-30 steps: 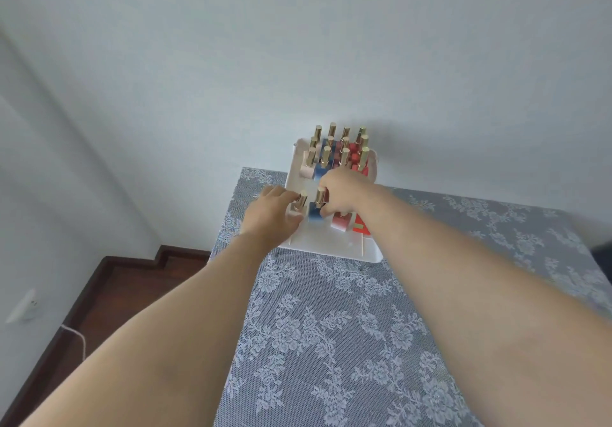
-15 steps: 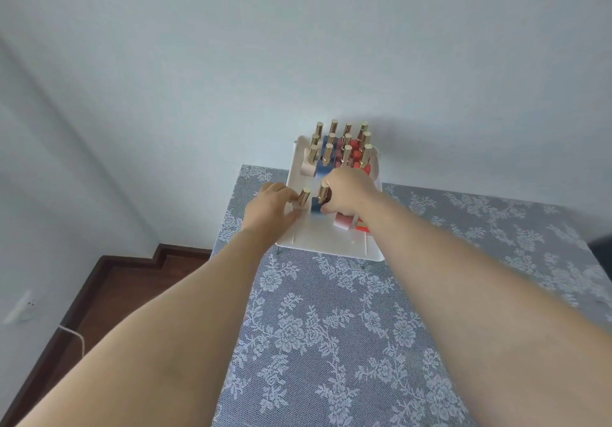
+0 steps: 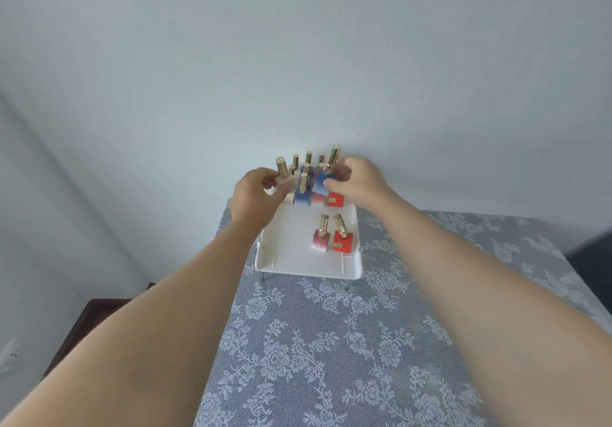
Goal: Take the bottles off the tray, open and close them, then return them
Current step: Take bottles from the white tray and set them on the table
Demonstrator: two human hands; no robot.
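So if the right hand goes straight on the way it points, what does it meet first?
The right hand, holding a blue bottle, points left and away; it would probably first meet the standing gold-capped bottles in the tray. Depth is unclear.

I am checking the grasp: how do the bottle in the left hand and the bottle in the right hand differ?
The left hand holds a pale bottle, its cap nearly upright. The right hand holds a blue bottle, its cap tilted to the right. Both have gold caps and are lifted above the white tray.
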